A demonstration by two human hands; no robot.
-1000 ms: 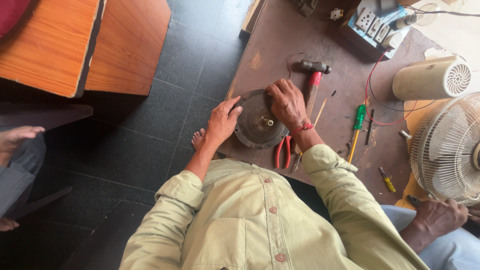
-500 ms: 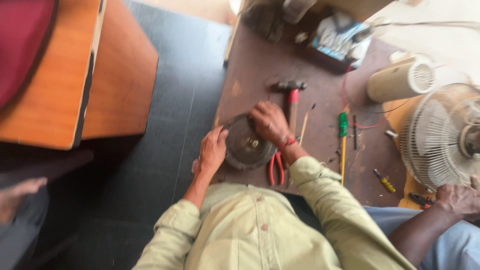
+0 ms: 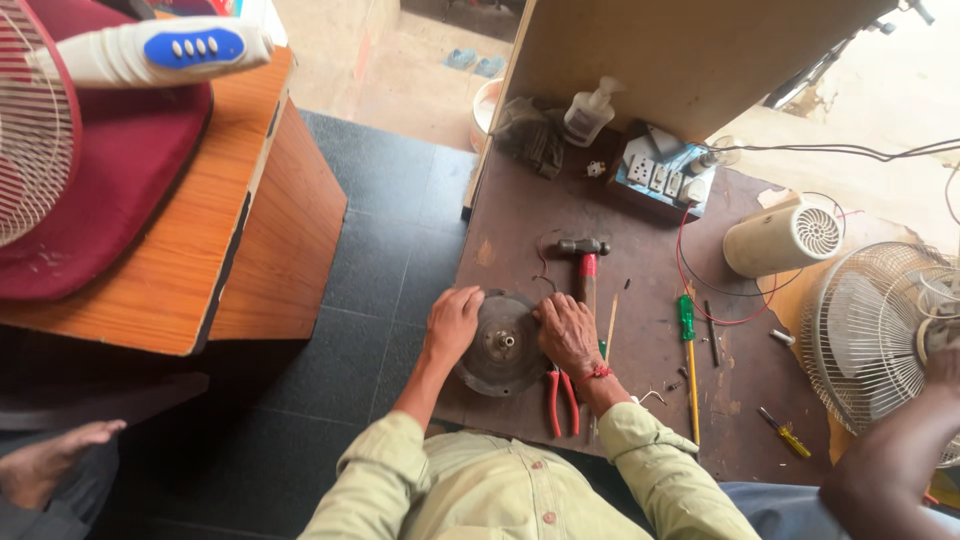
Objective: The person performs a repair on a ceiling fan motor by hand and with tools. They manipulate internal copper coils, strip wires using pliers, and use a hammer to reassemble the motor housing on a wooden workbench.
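A dark round metal fan motor housing [image 3: 500,348] with a small shaft at its centre lies near the front edge of a brown work board [image 3: 640,420]. My left hand [image 3: 452,322] grips its left rim. My right hand [image 3: 568,335], with a red thread at the wrist, grips its right rim. Red-handled pliers [image 3: 560,398] lie just below my right hand. A hammer [image 3: 585,262] with a red-banded handle lies just above it.
A green screwdriver [image 3: 688,345], a small yellow one [image 3: 785,435], a socket strip [image 3: 660,175], a pump bottle [image 3: 590,112] and a white cylinder [image 3: 785,238] are on the board. Another person's arm [image 3: 890,455] reaches a table fan [image 3: 880,335]. A wooden table [image 3: 200,270] stands left.
The view has swung up and back, showing more of the room. My right hand has slid from the top of the housing to its right rim. My left hand stays on the left rim.
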